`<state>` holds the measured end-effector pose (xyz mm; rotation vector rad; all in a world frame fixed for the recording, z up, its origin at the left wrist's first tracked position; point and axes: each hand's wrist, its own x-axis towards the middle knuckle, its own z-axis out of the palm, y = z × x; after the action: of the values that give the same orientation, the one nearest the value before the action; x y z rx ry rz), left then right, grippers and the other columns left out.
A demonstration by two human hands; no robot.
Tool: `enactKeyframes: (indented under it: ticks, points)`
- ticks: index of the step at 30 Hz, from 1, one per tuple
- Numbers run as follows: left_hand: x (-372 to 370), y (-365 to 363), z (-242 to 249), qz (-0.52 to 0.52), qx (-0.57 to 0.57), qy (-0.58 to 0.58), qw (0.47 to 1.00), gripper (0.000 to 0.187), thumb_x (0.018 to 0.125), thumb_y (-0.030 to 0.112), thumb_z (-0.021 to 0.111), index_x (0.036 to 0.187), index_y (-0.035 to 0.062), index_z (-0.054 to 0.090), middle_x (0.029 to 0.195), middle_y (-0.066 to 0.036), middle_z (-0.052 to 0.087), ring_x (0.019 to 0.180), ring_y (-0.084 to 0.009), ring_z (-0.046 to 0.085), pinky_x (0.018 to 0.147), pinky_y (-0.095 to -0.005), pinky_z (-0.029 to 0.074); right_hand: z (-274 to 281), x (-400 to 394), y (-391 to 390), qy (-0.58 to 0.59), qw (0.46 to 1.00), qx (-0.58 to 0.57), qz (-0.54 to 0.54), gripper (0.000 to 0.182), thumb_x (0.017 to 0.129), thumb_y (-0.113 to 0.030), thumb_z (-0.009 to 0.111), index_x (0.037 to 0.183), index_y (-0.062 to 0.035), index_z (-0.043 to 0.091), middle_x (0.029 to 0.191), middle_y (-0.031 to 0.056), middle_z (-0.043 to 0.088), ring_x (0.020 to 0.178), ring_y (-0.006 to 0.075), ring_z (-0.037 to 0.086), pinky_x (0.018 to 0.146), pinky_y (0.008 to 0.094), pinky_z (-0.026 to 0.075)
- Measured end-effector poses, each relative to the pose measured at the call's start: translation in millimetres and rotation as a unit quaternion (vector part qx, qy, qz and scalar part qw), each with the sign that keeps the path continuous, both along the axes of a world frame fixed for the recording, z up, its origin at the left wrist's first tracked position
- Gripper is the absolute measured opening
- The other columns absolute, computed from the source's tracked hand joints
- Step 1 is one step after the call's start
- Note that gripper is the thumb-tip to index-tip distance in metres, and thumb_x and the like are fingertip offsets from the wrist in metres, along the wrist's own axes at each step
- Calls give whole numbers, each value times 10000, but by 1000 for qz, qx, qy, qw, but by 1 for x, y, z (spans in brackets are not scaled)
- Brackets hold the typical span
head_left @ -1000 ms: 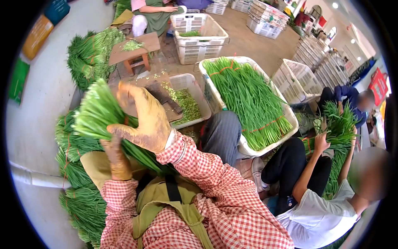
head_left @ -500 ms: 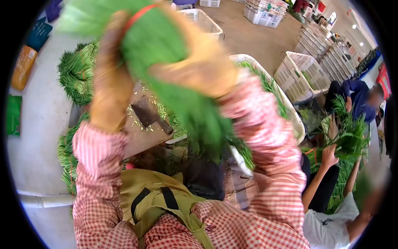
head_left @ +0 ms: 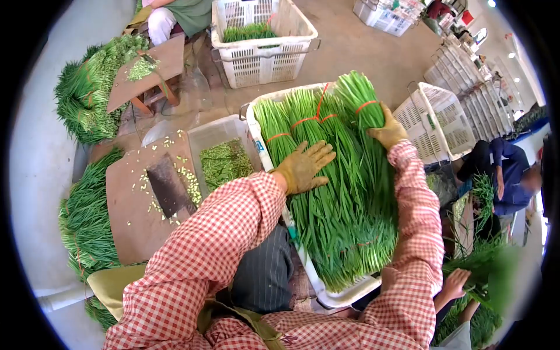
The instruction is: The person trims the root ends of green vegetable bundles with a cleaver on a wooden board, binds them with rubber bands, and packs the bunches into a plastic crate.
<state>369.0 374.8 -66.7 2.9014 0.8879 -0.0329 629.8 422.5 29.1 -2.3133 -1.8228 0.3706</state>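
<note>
My left hand [head_left: 304,167], in a yellowish stained glove, lies spread on the green bundles in a white crate [head_left: 318,296]. My right hand [head_left: 389,127], gloved alike, is wrapped round a green bundle [head_left: 357,96] with a red band, at the crate's upper right. The bundle's pale cut ends point away from me and its leaves lie toward me. Other banded bundles [head_left: 303,114] fill the crate beside it. Left of the crate, a wooden board [head_left: 125,186] carries a dark metal blade [head_left: 169,185] and pale scraps.
A clear tub [head_left: 201,137] of trimmings stands between board and crate. More greens [head_left: 87,210] are piled at the left. Another white crate [head_left: 265,64] stands ahead. A seated person [head_left: 186,14] is at the top left; co-workers [head_left: 507,163] handle greens at the right.
The bundle came down from in front of my face into the crate. My left hand has let go of it and rests spread on the greens. The view has shifted toward the crate.
</note>
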Motion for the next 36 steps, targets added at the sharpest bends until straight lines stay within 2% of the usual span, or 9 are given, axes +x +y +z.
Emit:
enactKeyframes:
  ticks: [10,14,16,20,24,26,30,33,36]
  points:
    - [4,4,-21,19,-27,-115,993,705,951,456,469,1504,79,251,1570,-118,232,1466,-260,175,1176,-473,175,-78,-6,26,11,995,-99,-27,904,761,-289,715,1520,-263,225,1226,201,621,1110,345,609,985,403,460]
    - [19,47,24,23,-75,-229,970,488,942,321,474,1318,12,509,1448,-184,420,1402,-290,332,1162,-472,239,-107,12,31,111,993,-33,8,903,760,-264,716,1515,-259,220,1220,208,618,1106,354,608,982,413,462]
    - [37,88,18,19,144,-217,965,414,935,250,459,1240,-9,565,1409,-183,472,1378,-294,372,1153,-467,267,-96,0,28,56,997,-48,-29,911,755,-247,725,1516,-247,222,1211,208,623,1097,353,612,970,416,469]
    - [21,129,-20,88,64,-31,994,418,947,237,437,1261,-15,549,1408,-158,484,1366,-285,385,1146,-463,280,-87,-4,21,48,998,-4,-32,977,744,-241,751,1532,-250,173,1192,208,625,1071,363,620,940,422,487]
    - [27,136,-19,150,34,-60,986,396,963,267,407,1215,32,601,1351,-144,539,1334,-312,418,1125,-509,279,-78,-5,22,-70,995,17,-75,1023,749,-287,780,1539,-239,131,1144,230,617,1017,381,635,919,451,493]
    - [33,137,-3,101,-10,100,990,380,962,270,390,1084,31,660,1241,-141,607,1287,-312,463,1107,-519,289,-76,-10,28,-90,993,-25,-79,1038,757,-326,781,1541,-211,112,1125,253,609,1051,385,618,935,450,482]
    - [29,132,-8,99,22,28,994,368,941,266,401,1006,31,677,1170,-144,633,1258,-299,488,1095,-513,297,-72,-33,33,-390,917,49,59,793,810,-302,723,1457,-80,322,1171,245,606,1092,379,599,955,447,466]
    - [27,130,-33,143,69,-61,985,390,924,275,389,1035,28,670,1183,-149,621,1270,-302,478,1112,-516,262,-102,-60,63,-12,954,234,184,479,887,-309,612,1268,-44,496,1114,236,611,1060,414,579,925,481,459]
    - [19,126,-30,145,55,-79,985,419,919,291,374,1064,23,662,1208,-145,611,1292,-307,458,1124,-516,241,-115,-90,80,-37,996,-81,8,711,841,-417,660,1374,-31,391,1195,247,610,1132,386,585,968,457,462]
